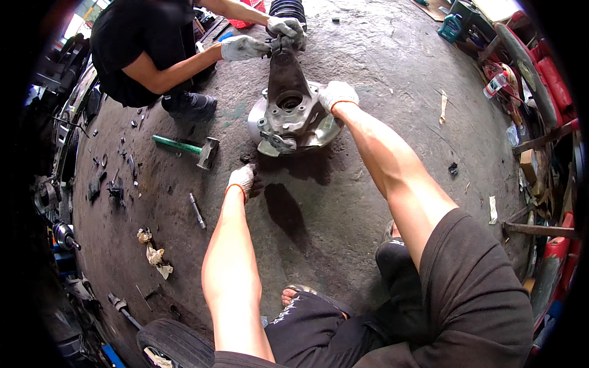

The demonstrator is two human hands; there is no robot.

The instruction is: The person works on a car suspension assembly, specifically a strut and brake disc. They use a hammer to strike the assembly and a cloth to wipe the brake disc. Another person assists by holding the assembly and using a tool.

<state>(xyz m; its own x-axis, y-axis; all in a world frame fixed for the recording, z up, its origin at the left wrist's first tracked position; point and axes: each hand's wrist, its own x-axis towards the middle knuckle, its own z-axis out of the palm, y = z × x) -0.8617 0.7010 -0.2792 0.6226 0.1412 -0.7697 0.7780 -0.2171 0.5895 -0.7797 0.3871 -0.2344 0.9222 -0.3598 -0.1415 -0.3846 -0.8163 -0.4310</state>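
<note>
A grey steering knuckle with a shiny brake disc stands on the floor ahead of me. My right hand, in a white glove with an orange cuff, grips the knuckle assembly at its right side. Short of the assembly, my gloved left hand is low by the floor, its fingers curled; whatever they hold is hidden. Just past its fingertips is a small dark lump. A co-worker's gloved hands hold the knuckle's upper end, beside a black coil spring.
To the left lie a green-handled hammer, a metal socket extension, crumpled paper and scattered dark bits. A co-worker crouches at the far left. A tyre is at the lower left; a plastic bottle stands by red seats at the right.
</note>
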